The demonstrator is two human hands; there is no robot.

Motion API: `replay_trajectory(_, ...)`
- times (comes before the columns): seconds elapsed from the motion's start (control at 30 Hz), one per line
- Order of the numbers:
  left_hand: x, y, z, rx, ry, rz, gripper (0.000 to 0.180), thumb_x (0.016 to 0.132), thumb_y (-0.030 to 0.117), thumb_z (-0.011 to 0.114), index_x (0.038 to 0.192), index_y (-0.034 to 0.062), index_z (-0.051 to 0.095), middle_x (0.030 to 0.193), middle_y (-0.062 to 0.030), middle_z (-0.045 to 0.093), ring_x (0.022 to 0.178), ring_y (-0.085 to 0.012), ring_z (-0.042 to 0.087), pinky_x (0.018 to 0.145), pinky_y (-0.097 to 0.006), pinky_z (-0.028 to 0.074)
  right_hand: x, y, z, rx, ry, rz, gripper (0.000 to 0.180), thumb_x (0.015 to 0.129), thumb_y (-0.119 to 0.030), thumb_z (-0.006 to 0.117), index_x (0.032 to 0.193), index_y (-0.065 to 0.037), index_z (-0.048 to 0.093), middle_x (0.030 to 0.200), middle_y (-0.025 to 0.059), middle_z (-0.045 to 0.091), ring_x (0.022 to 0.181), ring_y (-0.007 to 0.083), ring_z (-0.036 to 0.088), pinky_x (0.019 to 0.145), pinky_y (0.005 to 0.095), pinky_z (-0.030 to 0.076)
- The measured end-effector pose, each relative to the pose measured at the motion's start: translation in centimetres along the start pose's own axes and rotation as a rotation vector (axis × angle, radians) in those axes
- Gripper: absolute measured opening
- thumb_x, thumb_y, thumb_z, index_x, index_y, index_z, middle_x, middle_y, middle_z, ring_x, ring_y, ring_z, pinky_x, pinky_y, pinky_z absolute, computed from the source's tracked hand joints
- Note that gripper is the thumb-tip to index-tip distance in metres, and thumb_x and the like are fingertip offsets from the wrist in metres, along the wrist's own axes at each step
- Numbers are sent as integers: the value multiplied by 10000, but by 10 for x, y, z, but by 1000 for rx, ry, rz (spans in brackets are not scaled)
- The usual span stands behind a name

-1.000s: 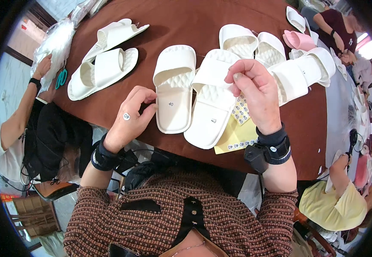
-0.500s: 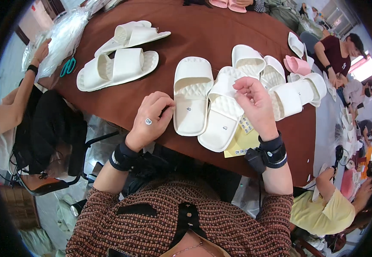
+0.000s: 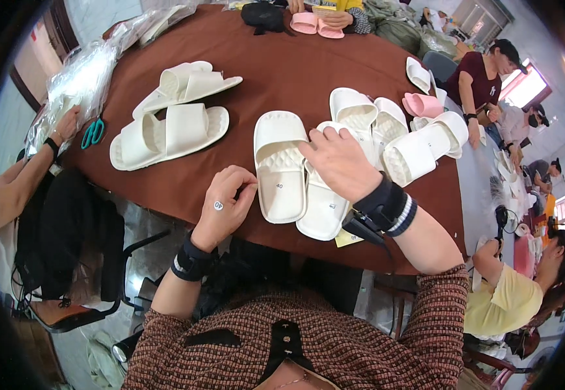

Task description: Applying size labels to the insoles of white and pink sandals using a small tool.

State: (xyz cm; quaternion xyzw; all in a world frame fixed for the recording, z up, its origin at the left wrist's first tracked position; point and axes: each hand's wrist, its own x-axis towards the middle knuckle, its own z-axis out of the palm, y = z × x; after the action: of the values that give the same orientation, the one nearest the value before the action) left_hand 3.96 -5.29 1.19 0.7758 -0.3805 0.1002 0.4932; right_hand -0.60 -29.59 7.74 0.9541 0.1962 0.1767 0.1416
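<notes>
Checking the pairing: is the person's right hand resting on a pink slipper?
No, the right hand lies on a white slipper; the pink slippers sit farther off.

I count two white foam slide sandals side by side at the desk's near edge: one (image 3: 280, 166) lies bare, the other (image 3: 326, 201) is partly covered. At ten o'clock I see two more white slides: one flat (image 3: 165, 133), one tipped (image 3: 188, 81). At two o'clock there is a cluster of about five white slides (image 3: 396, 133), overlapping, so I cannot be exact. Pink slides come to three: one (image 3: 422, 104) at two o'clock, two (image 3: 315, 25) at twelve. One pair of teal-handled scissors (image 3: 92, 133) lies at nine o'clock. One yellow paper slip (image 3: 347, 239) pokes out at five o'clock.
</notes>
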Motion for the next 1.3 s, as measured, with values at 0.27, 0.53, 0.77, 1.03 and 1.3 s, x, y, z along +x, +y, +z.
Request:
replay_trajectory(0.27,3,-1,4,-95,27,-53,41,843,-33,613,877,-12,616,839,-109,619,762,-245,603,699,-327,475,4,8,-32,-167,-11,-50,51,793,-150,579,812,-105,594,828,30,595,859,196,584,782,339,427)
replay_trajectory(0.53,-1,1,0,-84,7,-120,52,841,-53,609,876,-14,607,831,-104,621,773,-233,607,711,-310,475,-48,58,-94,-261,112,137,121,801,-155,593,899,-91,623,869,59,625,865,227,591,793,370,438)
replay_trajectory(0.77,0,3,0,-32,-6,-102,56,833,-50,608,870,-8,604,846,-110,624,813,-263,608,764,-339,475,-144,155,-111,-250,140,498,253,805,-12,542,1040,-76,613,978,119,660,940,329,604,834,426,482)
replay_trajectory(1.03,8,13,-16,-22,-127,-94,83,855,-4,630,937,4,618,882,-111,621,845,-281,607,754,-349,478,-245,187,-28,-2,-159,946,528,845,-82,628,1351,-51,483,1164,251,619,1071,438,586,912,494,477)
replay_trajectory(1.3,51,142,-78,-131,-368,295,247,918,173,660,1081,-5,610,990,-165,651,844,-235,642,721,-337,519,-262,167,-44,64,-184,947,467,858,-129,602,1315,-71,526,1048,248,647,993,432,612,858,506,490)
